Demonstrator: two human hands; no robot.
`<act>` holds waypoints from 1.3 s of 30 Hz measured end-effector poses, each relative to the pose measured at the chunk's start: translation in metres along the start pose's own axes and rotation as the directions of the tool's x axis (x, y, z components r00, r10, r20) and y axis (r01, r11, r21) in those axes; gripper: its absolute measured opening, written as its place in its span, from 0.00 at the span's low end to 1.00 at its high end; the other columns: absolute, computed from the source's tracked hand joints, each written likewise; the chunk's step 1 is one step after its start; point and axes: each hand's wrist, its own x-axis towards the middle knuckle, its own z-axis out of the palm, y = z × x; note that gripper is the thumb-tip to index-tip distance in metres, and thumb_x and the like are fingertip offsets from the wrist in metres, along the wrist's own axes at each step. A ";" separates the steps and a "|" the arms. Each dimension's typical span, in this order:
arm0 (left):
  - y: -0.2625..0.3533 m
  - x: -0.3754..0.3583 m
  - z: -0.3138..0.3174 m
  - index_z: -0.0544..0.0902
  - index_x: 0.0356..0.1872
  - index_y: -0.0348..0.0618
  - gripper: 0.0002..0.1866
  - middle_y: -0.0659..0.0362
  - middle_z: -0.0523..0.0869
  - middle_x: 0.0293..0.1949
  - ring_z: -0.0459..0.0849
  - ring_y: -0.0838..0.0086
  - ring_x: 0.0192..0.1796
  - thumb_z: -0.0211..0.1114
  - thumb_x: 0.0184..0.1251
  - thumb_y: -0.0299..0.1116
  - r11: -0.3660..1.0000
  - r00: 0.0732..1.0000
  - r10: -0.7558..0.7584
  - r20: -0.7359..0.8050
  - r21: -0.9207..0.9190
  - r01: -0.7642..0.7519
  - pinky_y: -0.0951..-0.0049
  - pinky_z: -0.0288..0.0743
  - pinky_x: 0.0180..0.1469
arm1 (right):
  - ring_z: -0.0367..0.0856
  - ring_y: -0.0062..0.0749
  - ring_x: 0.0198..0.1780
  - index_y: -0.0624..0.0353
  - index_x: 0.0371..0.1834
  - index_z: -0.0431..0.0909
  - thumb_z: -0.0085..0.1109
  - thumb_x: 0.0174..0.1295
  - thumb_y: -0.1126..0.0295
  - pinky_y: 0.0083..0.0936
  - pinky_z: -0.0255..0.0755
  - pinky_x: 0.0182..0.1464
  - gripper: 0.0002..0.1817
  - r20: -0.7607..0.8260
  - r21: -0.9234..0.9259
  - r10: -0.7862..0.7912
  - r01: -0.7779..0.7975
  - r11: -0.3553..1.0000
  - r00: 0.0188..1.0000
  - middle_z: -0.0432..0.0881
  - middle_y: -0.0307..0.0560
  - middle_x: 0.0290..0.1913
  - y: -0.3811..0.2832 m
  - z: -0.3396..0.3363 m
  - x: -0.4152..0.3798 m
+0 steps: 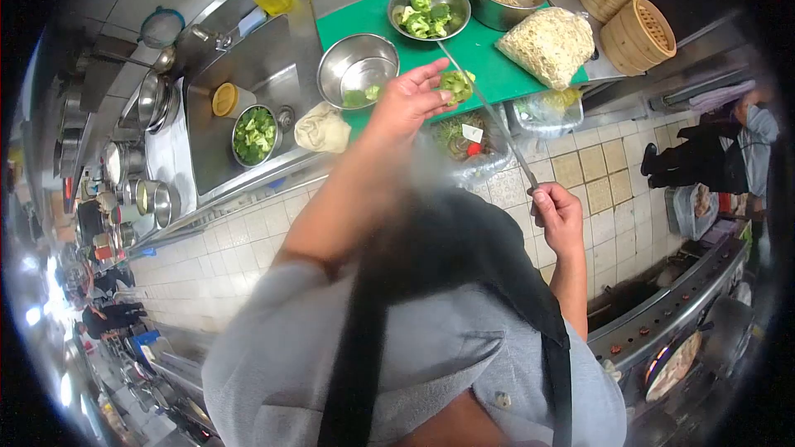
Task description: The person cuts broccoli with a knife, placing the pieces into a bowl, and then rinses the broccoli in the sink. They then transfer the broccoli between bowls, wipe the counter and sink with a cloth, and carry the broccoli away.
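My right hand [556, 213] is closed around the end of a ladle's long metal handle [502, 126]. The ladle's wide round bowl [397, 26] lies over the green cutting board and carries several broccoli florets [428, 13]. My left hand [407, 101] has its thumb and fingers around a piece of broccoli [456, 87], beside the handle and near the board's front edge. To the left of the ladle, a steel bowl [354, 51] holds a few green pieces at its bottom. A crumpled pale cloth [322, 129] lies at the counter's front edge.
Behind the cutting board [331, 29] stands a pot [489, 15] of pale shreds; a stuffed plastic bag [548, 48] sits at right, near bamboo steamers [636, 36]. The sink [286, 58] holds a broccoli bowl [254, 136]. Plastic tubs [472, 161] sit below the counter. Another person [716, 157] stands at far right.
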 end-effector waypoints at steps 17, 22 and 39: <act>-0.023 -0.004 0.026 0.77 0.52 0.38 0.18 0.55 0.83 0.49 0.84 0.66 0.50 0.64 0.59 0.21 0.999 0.987 0.050 -0.151 0.020 -0.047 0.62 0.78 0.56 | 0.72 0.26 0.22 0.63 0.33 0.81 0.66 0.62 0.66 0.24 0.66 0.27 0.10 -0.074 -0.371 -0.266 0.221 0.902 0.961 0.76 0.43 0.19 -0.011 0.008 -0.004; -0.021 -0.006 0.028 0.77 0.53 0.35 0.19 0.54 0.83 0.49 0.84 0.66 0.49 0.64 0.58 0.20 0.987 0.982 0.112 -0.150 0.133 -0.092 0.62 0.78 0.56 | 0.76 0.34 0.22 0.62 0.33 0.81 0.67 0.60 0.65 0.28 0.69 0.27 0.10 -0.104 -0.481 -0.349 0.260 0.837 0.931 0.78 0.48 0.21 -0.009 0.010 -0.005; 0.003 -0.025 -0.014 0.74 0.50 0.35 0.17 0.49 0.83 0.48 0.85 0.64 0.47 0.66 0.61 0.22 0.994 0.976 0.003 -0.216 0.105 0.020 0.63 0.82 0.49 | 0.72 0.25 0.22 0.65 0.32 0.80 0.62 0.64 0.65 0.26 0.68 0.27 0.12 -0.224 -0.424 0.010 -0.107 0.899 0.975 0.76 0.44 0.19 0.081 -0.032 -0.060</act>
